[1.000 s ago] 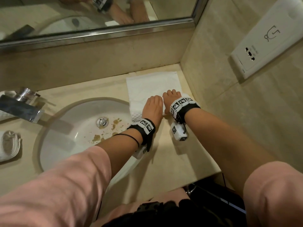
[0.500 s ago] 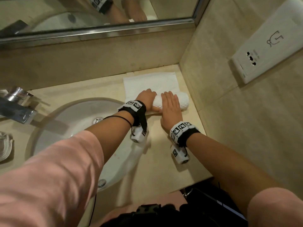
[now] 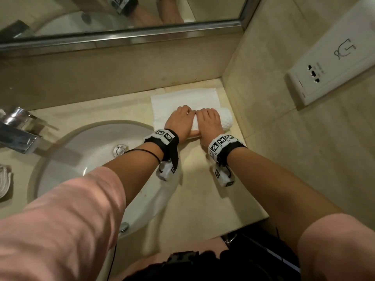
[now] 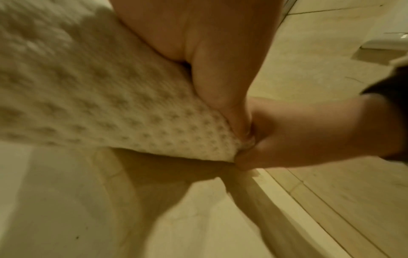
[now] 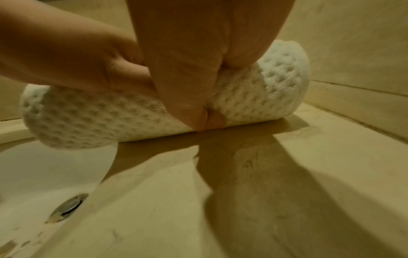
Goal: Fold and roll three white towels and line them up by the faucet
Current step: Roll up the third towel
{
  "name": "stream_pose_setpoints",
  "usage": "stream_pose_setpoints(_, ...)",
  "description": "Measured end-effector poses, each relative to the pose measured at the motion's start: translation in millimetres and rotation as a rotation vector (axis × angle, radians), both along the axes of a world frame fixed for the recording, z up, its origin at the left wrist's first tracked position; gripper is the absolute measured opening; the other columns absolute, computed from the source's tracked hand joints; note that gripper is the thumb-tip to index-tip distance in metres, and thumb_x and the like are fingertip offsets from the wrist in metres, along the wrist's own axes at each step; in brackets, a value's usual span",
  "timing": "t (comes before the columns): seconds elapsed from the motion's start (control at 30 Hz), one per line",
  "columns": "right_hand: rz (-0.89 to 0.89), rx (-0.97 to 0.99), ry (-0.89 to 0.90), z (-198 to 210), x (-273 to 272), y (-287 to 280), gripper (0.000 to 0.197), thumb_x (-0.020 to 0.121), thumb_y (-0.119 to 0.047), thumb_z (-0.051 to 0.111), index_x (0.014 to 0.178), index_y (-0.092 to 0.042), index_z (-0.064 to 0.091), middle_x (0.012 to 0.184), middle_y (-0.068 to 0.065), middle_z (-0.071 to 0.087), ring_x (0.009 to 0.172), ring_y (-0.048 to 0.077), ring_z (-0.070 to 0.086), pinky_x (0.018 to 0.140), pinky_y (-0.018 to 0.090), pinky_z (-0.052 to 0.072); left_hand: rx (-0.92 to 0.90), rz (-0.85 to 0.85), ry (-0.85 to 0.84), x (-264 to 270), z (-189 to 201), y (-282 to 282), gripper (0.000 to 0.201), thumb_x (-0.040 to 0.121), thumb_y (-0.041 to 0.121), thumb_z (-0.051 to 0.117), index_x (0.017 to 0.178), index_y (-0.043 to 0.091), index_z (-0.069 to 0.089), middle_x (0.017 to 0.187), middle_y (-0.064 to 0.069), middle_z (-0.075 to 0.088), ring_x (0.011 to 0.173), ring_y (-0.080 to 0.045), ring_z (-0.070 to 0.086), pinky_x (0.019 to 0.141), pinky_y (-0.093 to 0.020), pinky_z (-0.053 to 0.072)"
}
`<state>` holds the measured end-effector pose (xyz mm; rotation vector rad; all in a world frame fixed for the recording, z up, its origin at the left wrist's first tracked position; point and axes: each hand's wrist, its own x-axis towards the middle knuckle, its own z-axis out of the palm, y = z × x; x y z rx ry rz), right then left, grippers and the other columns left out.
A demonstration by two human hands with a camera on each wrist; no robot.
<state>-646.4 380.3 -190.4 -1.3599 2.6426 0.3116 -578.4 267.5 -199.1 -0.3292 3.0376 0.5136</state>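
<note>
Two hands: both planted on top of the same towel roll [image 3: 226, 120], side by side and touching at the thumbs.
Left hand [image 3: 179, 123]: palm down over the left half of the roll, fingers curled over the far side, thumb tucked in low on the near side, so it's properly gripping it.
Right hand [image 3: 209, 123]: same deal on the middle of the roll, fingers wrapped over the top, thumb pressed into the waffle weave near the countertop [image 3: 203, 199].
Towel: white, waffle textured, about half rolled; the roll lies crosswise on the counter and the flat unrolled part [image 3: 182, 98] stretches away toward the back wall.
Right of the roll: its end sits just beside the side wall [image 3: 284, 138] in the corner, pretty tight there.
Left of the roll: its other end hangs a bit over the rim of the sink [image 3: 85, 159], drain plug in the middle.
Further left: the faucet [image 3: 16, 132] is well apart from the hands, with another rolled white towel [image 3: 5, 181] near it at the frame edge, only partly in view.
Up top: mirror [image 3: 121, 17] along the back wall, and a wall socket plate [image 3: 334, 67] on the side wall.
</note>
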Motion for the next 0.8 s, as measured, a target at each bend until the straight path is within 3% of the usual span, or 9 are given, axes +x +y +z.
stream_pose_setpoints(0.13,0.009,0.074,-0.016,6,-6,-7,0.080,0.070,-0.021,0.074,0.136,-0.007,0.032,0.130,0.007,0.041,0.124,0.026,0.037,0.114,0.036,0.018,-0.129,0.011,0.000,4,2,12,0.074,0.086,0.058,0.050,0.137,0.005,0.038,0.128,-0.011,0.047,0.112,-0.027,0.045,0.097,-0.034,0.034)
stream_pose_setpoints(0.27,0.024,0.168,-0.024,12,-14,-19,0.085,0.066,-0.026,0.079,0.135,-0.008,0.033,0.131,0.007,0.042,0.123,0.025,0.040,0.110,0.035,0.024,-0.334,0.050,-0.087,15,-4,27,0.080,0.090,0.037,0.050,0.148,-0.002,0.011,0.145,-0.017,0.031,0.131,-0.033,0.032,0.115,-0.042,0.021)
stream_pose_setpoints(0.37,0.018,0.205,-0.032,17,-19,-27,0.064,0.079,-0.018,0.069,0.132,-0.007,0.035,0.133,0.008,0.043,0.125,0.025,0.040,0.108,0.034,0.026,-0.437,0.058,-0.208,18,-4,34,0.079,0.092,0.026,0.042,0.149,-0.003,-0.005,0.155,-0.023,0.009,0.144,-0.038,0.008,0.118,-0.048,0.000)
stream_pose_setpoints(0.43,0.013,0.206,-0.034,19,-24,-31,0.050,0.087,-0.015,0.059,0.131,-0.006,0.037,0.133,0.010,0.044,0.125,0.026,0.040,0.106,0.034,0.027,-0.456,0.073,-0.240,17,-1,37,0.076,0.094,0.025,0.038,0.149,-0.003,-0.007,0.157,-0.021,0.004,0.145,-0.038,0.003,0.118,-0.048,-0.003)
stream_pose_setpoints(0.53,0.019,0.254,-0.044,21,-28,-40,0.049,0.089,-0.018,0.058,0.132,-0.006,0.037,0.136,0.011,0.044,0.128,0.027,0.039,0.106,0.035,0.028,-0.430,0.111,-0.221,13,2,36,0.073,0.092,0.025,0.041,0.149,-0.001,0.003,0.150,-0.019,0.019,0.141,-0.036,0.018,0.119,-0.046,0.005)
stream_pose_setpoints(0.63,0.006,0.298,-0.071,23,-30,-48,0.068,0.077,-0.025,0.074,0.131,-0.006,0.037,0.135,0.011,0.044,0.128,0.028,0.040,0.105,0.036,0.030,-0.365,0.119,-0.202,7,6,28,0.066,0.086,0.024,0.050,0.142,0.000,0.022,0.127,-0.012,0.040,0.119,-0.030,0.039,0.112,-0.041,0.024)
stream_pose_setpoints(0.7,0.009,0.321,-0.072,24,-32,-51,0.072,0.074,-0.027,0.077,0.130,-0.006,0.038,0.134,0.012,0.045,0.127,0.028,0.041,0.104,0.036,0.031,-0.338,0.107,-0.216,3,7,22,0.061,0.084,0.029,0.057,0.133,0.003,0.033,0.117,-0.009,0.044,0.107,-0.026,0.044,0.102,-0.036,0.032)
stream_pose_setpoints(0.8,0.012,0.313,-0.059,22,-35,-52,0.068,0.078,-0.030,0.074,0.130,-0.005,0.039,0.133,0.012,0.045,0.125,0.028,0.042,0.103,0.036,0.032,-0.311,0.091,-0.243,-3,8,13,0.061,0.081,0.038,0.065,0.126,0.006,0.039,0.115,-0.007,0.045,0.104,-0.024,0.047,0.095,-0.033,0.035)
